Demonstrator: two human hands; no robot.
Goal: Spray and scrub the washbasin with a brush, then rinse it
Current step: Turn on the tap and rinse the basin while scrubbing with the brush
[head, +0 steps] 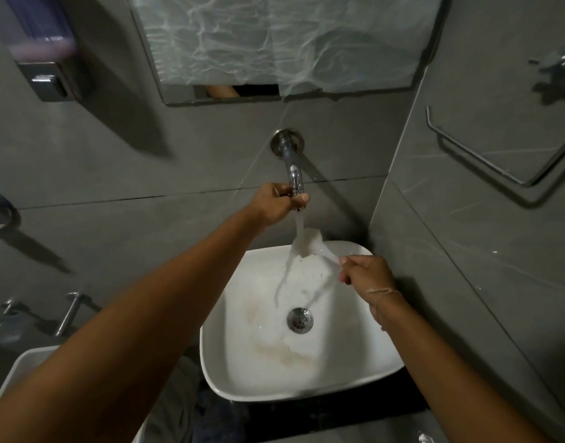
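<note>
A white square washbasin [230, 372] sits below a chrome wall tap [291, 167]. My left hand [276, 203] grips the tap's end, and water runs down from it into the basin. My right hand [367, 276] holds the handle of a white brush [310, 243], whose head is under the stream above the basin's far rim. Brownish stains show on the basin floor to the left of and in front of the chrome drain [299, 320].
A mirror [274, 43] covered with wrinkled film hangs above the tap. A soap dispenser [47, 68] is on the wall at the upper left. A chrome towel ring [505, 155] hangs on the right wall. A second white basin [22, 366] edges in at the lower left.
</note>
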